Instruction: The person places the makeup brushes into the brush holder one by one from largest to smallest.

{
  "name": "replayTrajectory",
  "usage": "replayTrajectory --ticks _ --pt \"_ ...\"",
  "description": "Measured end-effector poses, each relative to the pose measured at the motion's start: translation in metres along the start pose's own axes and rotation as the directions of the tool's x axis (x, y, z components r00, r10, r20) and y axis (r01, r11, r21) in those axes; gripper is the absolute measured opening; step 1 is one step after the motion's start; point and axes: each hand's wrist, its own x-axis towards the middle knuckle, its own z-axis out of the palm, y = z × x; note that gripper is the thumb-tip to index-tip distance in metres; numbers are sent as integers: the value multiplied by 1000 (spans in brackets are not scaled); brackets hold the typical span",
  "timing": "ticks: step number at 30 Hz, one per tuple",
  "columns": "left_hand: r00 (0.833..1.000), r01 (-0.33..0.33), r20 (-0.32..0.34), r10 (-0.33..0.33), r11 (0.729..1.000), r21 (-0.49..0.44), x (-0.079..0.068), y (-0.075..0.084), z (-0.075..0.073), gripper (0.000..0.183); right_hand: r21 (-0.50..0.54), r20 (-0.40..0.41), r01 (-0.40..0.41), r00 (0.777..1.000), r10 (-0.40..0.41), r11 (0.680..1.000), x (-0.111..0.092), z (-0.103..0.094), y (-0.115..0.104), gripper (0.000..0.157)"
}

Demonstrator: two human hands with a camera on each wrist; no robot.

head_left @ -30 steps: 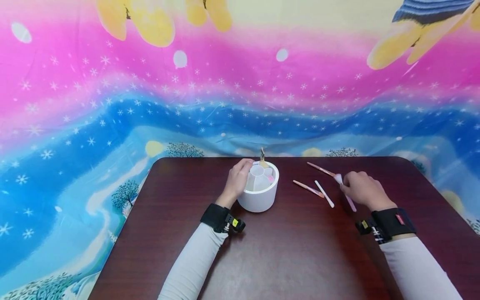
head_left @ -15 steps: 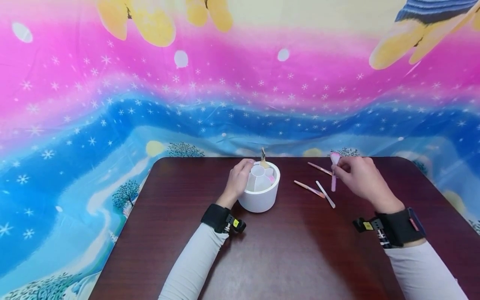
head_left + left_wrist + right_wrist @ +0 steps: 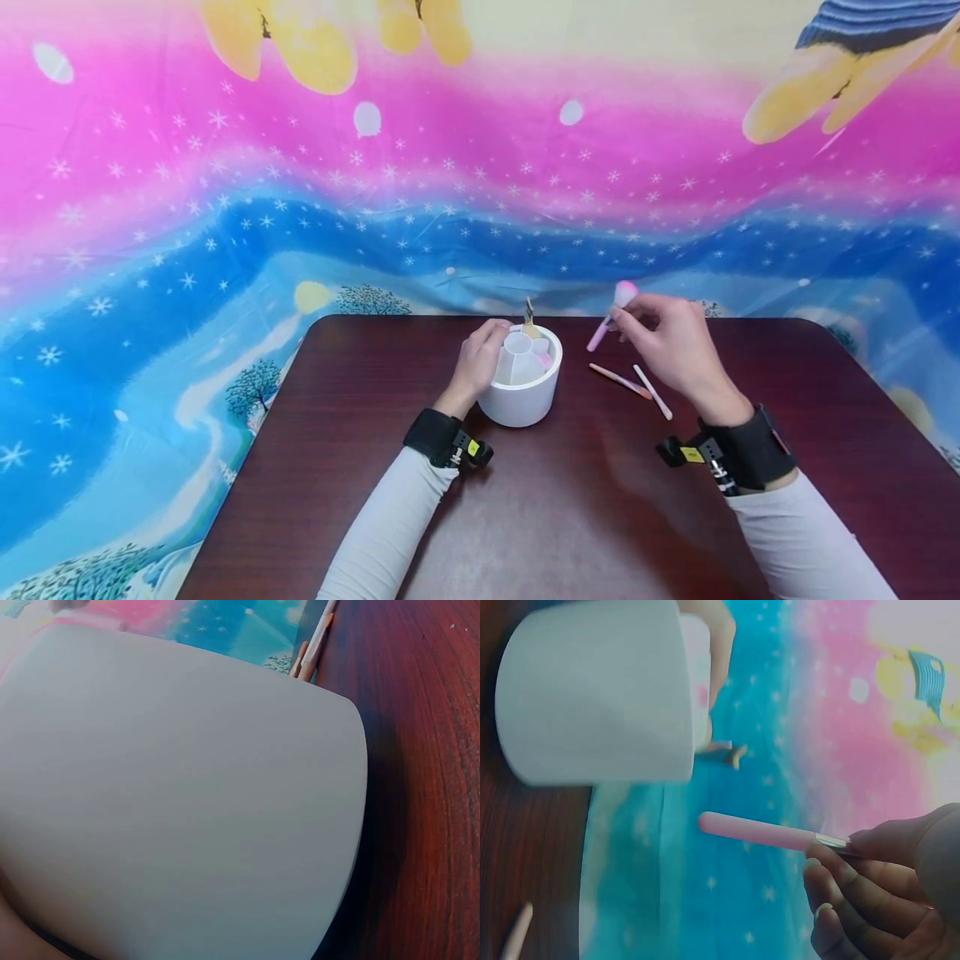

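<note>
My left hand (image 3: 478,357) grips the left side of a white round brush holder (image 3: 517,406), which has divided compartments. A thin gold-and-dark item (image 3: 528,317) stands up at its back, and something pink lies inside at the right. To the right of the holder, my right hand (image 3: 671,342) pinches a makeup brush (image 3: 626,293) near its metal collar, above the table. Its pink-and-white bristles point up and its pink handle (image 3: 757,831) slants down toward the holder. In the left wrist view the holder's wall (image 3: 187,787) fills most of the frame.
On the dark wooden table (image 3: 525,508), a brush with an orange-pink handle (image 3: 618,381) and a slim white-handled one (image 3: 652,392) lie right of the holder. A printed cloth (image 3: 450,183) hangs behind the table's back edge.
My right hand has picked the pink makeup brush up off the table, turned it bristles up and carried it left toward the holder. The left hand stays on the holder.
</note>
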Motion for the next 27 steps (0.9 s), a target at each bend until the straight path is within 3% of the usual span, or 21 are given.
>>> replayTrajectory --ticks 8,14,22,27 --pt "1000 -12 -6 12 1000 5 0 0 2 46 90 8 2 1000 -3 996 1 21 -18 14" --pt "1000 -12 -2 12 1000 5 0 1 2 47 102 48 30 998 -35 994 1 32 -21 13" --pt "1000 -11 -14 11 1000 6 -1 1 1 46 98 174 -46 984 28 994 -4 44 -20 12" --pt "1000 -8 -13 8 1000 4 -1 2 0 47 72 183 -65 982 51 995 -5 42 -16 12"
